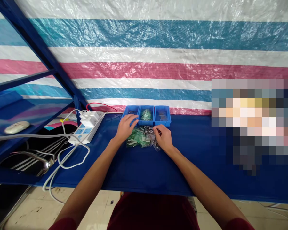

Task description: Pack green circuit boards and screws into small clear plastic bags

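Lying between your left grip (125, 128) and your right grip (165, 137), the pile (140, 138) sits on the counter (146, 171). Your left grip is loosely bent, thumb and fingers apart, with nothing showing in it; it overlaps the left bin (124, 115) just beyond, and contact can't be told. Your right grip bends over the pile's right edge, fingertips near each other; whether they pinch a piece is hidden.

Slick film could make 2 packets cling and come up together. Pushing inward with both grips could scatter the slim pieces, since the counter looks smooth and has no raised lip near you. A careless knuckle of your left grip might knock the left bin askew. Left of that grip, the cable (73, 165) loops loosely and could snag your left arm (93, 174).

The pile mixes crinkled green film, clear film and narrow, metallic-looking pieces. Beyond and between your grips, the middle bin (146, 123) carries green packets (146, 114); beyond your right grip, the right bin (162, 123) carries clear, shiny packets (162, 115). All 3 bins are blue, boxy and open-topped, probably rigid plastic.
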The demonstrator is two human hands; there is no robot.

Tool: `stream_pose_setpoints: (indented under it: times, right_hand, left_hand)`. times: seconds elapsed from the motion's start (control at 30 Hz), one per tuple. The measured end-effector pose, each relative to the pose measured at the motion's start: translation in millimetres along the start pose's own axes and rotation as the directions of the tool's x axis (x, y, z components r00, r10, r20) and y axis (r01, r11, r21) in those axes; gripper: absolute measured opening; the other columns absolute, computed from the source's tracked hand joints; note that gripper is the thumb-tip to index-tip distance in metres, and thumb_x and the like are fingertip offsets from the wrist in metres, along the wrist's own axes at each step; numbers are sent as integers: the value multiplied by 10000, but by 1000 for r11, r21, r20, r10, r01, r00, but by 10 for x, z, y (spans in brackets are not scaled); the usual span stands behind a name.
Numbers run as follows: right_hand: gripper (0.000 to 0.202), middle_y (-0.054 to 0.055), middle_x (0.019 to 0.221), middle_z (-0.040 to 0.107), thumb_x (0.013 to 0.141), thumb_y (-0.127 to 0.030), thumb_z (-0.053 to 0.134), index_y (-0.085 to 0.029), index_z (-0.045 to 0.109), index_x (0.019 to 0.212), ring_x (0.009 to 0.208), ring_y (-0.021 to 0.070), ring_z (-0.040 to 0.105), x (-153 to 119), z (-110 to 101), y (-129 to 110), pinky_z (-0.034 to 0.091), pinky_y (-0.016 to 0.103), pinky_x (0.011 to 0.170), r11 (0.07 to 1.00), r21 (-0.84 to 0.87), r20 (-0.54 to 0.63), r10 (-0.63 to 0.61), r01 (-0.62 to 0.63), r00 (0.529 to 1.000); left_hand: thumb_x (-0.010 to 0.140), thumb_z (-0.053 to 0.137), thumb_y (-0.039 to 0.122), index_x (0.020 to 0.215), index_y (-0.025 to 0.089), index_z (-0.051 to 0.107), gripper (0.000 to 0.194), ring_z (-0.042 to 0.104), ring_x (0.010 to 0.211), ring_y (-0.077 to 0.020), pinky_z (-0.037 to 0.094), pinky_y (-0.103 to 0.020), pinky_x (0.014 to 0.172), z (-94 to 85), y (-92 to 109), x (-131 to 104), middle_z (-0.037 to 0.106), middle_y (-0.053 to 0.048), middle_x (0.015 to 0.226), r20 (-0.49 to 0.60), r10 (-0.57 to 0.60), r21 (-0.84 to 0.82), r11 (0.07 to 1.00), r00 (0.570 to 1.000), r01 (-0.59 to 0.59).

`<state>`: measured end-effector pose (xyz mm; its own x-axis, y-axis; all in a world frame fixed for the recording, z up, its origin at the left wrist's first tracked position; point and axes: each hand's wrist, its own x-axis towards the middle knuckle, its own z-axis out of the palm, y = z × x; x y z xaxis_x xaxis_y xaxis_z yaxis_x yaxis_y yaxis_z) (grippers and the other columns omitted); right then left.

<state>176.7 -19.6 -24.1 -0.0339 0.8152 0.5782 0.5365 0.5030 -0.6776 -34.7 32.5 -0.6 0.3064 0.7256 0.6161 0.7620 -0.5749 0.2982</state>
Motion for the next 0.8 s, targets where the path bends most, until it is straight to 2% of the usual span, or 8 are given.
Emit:
stream_pose_setpoints:
  times: [0.1, 0.23, 0.47, 0.67, 0.8]
  right_hand:
    - [304, 41, 739, 615, 929, -348, 418, -180, 641, 809, 617, 141, 542, 9, 6, 34, 415, 258, 616, 1000, -14, 4, 9, -9, 1000]
    - [295, 40, 738, 610, 925, -332, 426, -173, 644, 805, 632, 146, 552, 13, 22, 63, 421, 260, 629, 999, -32, 9, 14, -14, 1000]
    - [287, 40, 755, 622, 924, -327, 426, -181, 643, 808, 631, 141, 554, 4, 37, 60, 427, 259, 636, 999, -36, 15, 22, -22, 1000]
    - [275, 38, 755, 620, 917, -327, 433, -186, 643, 809, 620, 141, 553, 6, 42, 65, 428, 259, 628, 999, -38, 17, 27, -26, 999]
    - [267, 37, 752, 621, 914, -319, 437, -186, 642, 808, 625, 144, 557, 10, 35, 65, 427, 259, 631, 999, -38, 18, 29, -28, 999]
  left_hand:
    - [907, 487, 347, 862, 186, 673, 250, 597, 851, -188, 444, -314, 835, 67, 116, -40, 672, -54, 869, 176, 141, -66, 989, 974, -131]
    - [846, 574, 327, 779, 177, 665, 188, 580, 801, -210, 436, -326, 751, 207, 204, -90, 659, -54, 799, 303, 118, 22, 991, 946, -131]
    - [834, 571, 276, 759, 176, 655, 150, 571, 763, -209, 425, -316, 696, 280, 227, -95, 641, -47, 755, 352, 31, 117, 990, 935, -77]
    - [846, 559, 226, 788, 162, 646, 123, 564, 771, -212, 395, -319, 685, 283, 275, -89, 648, -54, 777, 383, 68, 150, 979, 921, -135]
    - [866, 532, 205, 793, 153, 635, 136, 560, 783, -214, 385, -324, 705, 262, 297, -94, 643, -70, 805, 366, 106, 172, 969, 925, -179]
